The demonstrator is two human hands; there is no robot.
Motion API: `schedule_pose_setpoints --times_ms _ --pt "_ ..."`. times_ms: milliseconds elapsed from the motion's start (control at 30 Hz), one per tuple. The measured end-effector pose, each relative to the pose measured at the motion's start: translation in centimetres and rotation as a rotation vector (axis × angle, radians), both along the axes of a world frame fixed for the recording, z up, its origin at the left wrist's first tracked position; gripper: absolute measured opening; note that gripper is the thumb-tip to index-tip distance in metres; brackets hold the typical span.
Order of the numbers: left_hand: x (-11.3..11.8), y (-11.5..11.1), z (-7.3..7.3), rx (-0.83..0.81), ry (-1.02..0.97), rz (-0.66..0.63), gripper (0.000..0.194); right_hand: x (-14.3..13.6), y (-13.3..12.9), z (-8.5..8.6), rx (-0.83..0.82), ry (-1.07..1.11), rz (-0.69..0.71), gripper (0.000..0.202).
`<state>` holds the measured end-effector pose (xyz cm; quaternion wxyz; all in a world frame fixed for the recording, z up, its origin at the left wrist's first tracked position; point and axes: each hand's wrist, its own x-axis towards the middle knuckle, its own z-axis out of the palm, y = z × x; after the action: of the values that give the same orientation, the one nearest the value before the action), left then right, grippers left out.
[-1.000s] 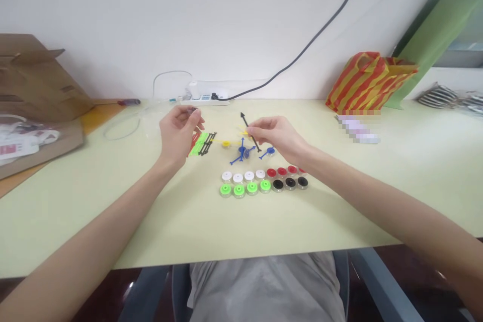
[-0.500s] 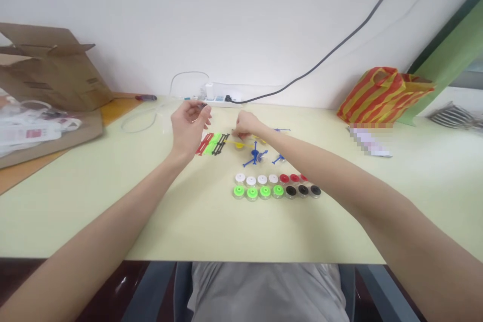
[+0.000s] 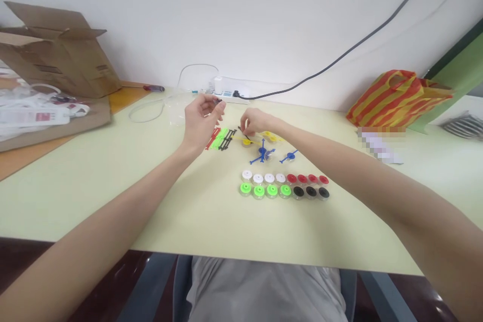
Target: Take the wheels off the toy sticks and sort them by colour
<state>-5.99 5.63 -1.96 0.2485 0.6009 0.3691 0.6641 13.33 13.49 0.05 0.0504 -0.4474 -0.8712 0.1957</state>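
My left hand is raised above the table's far side, thumb and fingers pinched on a small dark piece, its shape mostly hidden. To its right, my right hand has its fingertips closed on a thin black stick. Red sticks, green sticks and black sticks lie side by side below the hands. Close to my right hand are yellow parts and blue parts, made of sticks and round discs.
Nearer me stand two rows of small round pieces: white and red behind, green and black in front. A power strip lies by the wall. A cardboard box stands left, a striped bag right.
The view has shifted, so the table things sit further right in it. My right hand has turned slightly, and the black stick in its fingers shows more plainly. The left hand keeps its pinch.
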Motion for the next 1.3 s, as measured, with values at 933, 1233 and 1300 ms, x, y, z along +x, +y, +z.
schedule_pose_setpoints --times_ms 933,1233,1300 --pt "0.1 -0.2 0.0 -0.030 0.023 -0.017 0.033 -2.6 -2.2 -0.8 0.170 0.014 0.110 0.013" --pt "0.3 -0.7 0.1 -0.021 0.053 -0.051 0.030 -1.6 -3.8 1.5 0.139 0.453 0.058 0.017" --pt "0.6 -1.3 0.3 -0.010 0.107 -0.056 0.031 -1.4 -5.6 2.2 0.062 0.665 0.027 0.020"
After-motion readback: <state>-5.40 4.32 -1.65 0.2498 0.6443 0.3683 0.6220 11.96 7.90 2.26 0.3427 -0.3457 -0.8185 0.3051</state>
